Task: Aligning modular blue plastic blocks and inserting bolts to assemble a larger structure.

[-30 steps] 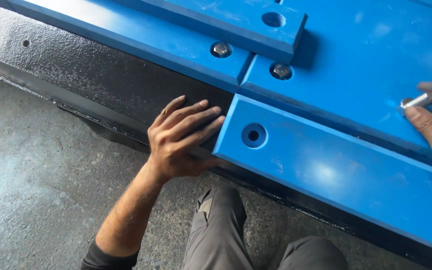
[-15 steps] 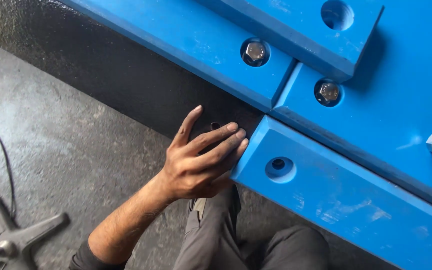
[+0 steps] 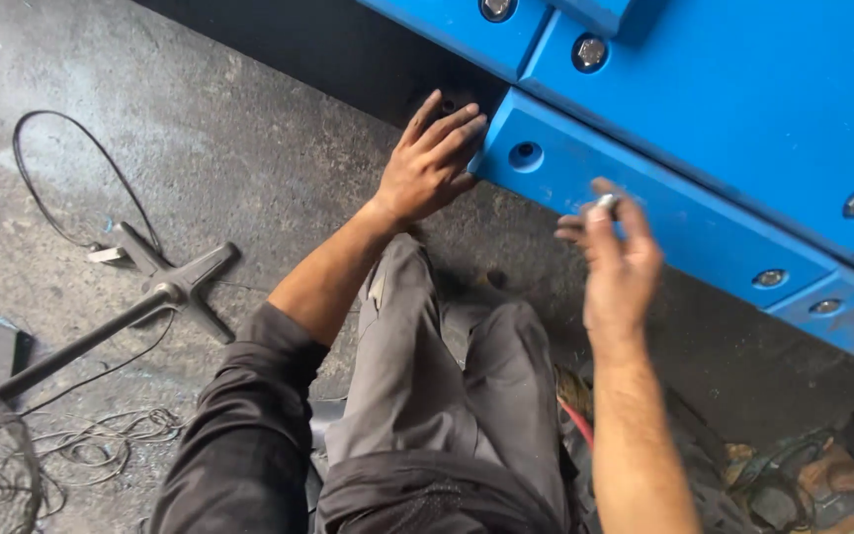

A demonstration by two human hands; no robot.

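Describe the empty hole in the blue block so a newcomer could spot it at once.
Start at the big blue panels along the top right. Follow the lower blue block to its left end, beside the left hand. The empty hole sits there: dark and round, while neighbouring holes hold shiny bolts.

Rough grey concrete floor (image 3: 249, 129) under me

On it to my left I see a fallen fan stand (image 3: 165, 287), a looped black cable (image 3: 51, 188) and tangled wire (image 3: 111, 430); blue panels (image 3: 724, 119) rest far right

A small silvery bolt (image 3: 606, 203) sits pinched before the blue panel's (image 3: 644, 203) lower edge.
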